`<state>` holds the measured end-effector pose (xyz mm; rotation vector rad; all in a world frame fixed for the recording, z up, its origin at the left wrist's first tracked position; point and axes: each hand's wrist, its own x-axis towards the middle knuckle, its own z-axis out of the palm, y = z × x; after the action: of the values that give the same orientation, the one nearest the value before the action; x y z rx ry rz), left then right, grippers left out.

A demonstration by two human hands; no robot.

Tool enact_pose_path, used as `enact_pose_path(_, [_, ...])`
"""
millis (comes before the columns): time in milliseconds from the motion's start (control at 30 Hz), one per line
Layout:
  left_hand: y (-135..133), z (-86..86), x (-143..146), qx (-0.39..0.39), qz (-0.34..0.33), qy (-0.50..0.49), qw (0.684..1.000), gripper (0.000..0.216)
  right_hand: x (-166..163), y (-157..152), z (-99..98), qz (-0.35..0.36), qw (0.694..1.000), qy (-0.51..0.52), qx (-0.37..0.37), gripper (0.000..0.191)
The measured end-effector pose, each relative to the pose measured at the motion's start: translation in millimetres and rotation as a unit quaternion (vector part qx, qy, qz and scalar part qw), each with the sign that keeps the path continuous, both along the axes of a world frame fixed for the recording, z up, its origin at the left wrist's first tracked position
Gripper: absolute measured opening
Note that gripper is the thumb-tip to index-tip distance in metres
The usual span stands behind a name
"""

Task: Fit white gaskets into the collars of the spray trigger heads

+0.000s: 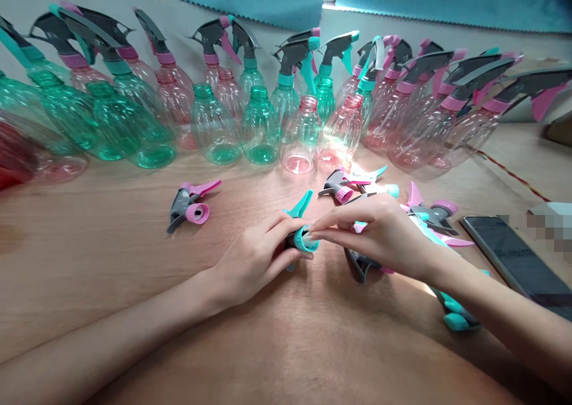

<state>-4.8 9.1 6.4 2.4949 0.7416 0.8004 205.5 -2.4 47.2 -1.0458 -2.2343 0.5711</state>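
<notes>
My left hand (250,256) grips a dark spray-bottle trigger head (301,205) with a teal trigger and collar, its open collar facing right. At that collar my right hand (379,232) is closed in a pinch, fingertips at the opening. A small pale piece shows there, too hidden to name. Under and behind the right hand lie several loose trigger heads, among them a grey and pink one (343,195) and a teal one (456,321). Apart on the left rests another pink-collared trigger head (197,213).
Along the back stand several clear bottles, green ones (260,125) and pink ones (299,137), some open-necked and others fitted with trigger heads. A phone (513,256) lies at the right. A red object (15,155) sits at the left edge; a wire (513,175) runs at the right.
</notes>
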Motion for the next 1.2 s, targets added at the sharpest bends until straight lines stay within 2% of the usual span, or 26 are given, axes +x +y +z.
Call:
enact_pose_path(67, [0.2, 0.2, -0.1, -0.003, 0.004, 0.005, 1.000, 0.025, -0.1, -0.3, -2.8, 0.001, 0.998, 0.003, 0.061, 0.007])
enact_pose_path(133, [0.3, -0.1, -0.1, -0.002, 0.007, 0.007, 1.000, 0.026, -0.5, 0.1, -4.4, -0.013, 0.996, -0.007, 0.086, 0.006])
enact_pose_path(467, [0.1, 0.8, 0.6, 0.000, 0.007, 0.006, 1.000, 0.024, 3.8, 1.9, -2.3, 0.015, 0.996, -0.025, 0.089, 0.011])
enact_pose_path(633, [0.7, -0.7, 0.8, 0.004, 0.002, 0.007, 1.000, 0.025, 7.4, 1.4, -1.0, 0.049, 0.987, -0.063, 0.136, 0.014])
enact_pose_path(933, [0.8, -2.3, 0.1, 0.016, 0.003, -0.005, 1.000, 0.024, 12.5, -3.0, 0.1, 0.047, 0.970, -0.165, 0.171, 0.023])
enact_pose_path(1200, [0.6, -1.8, -1.0, -0.009, 0.010, -0.007, 1.000, 0.025, 9.5, -4.9, -3.3, 0.022, 0.961, -0.192, 0.197, 0.019])
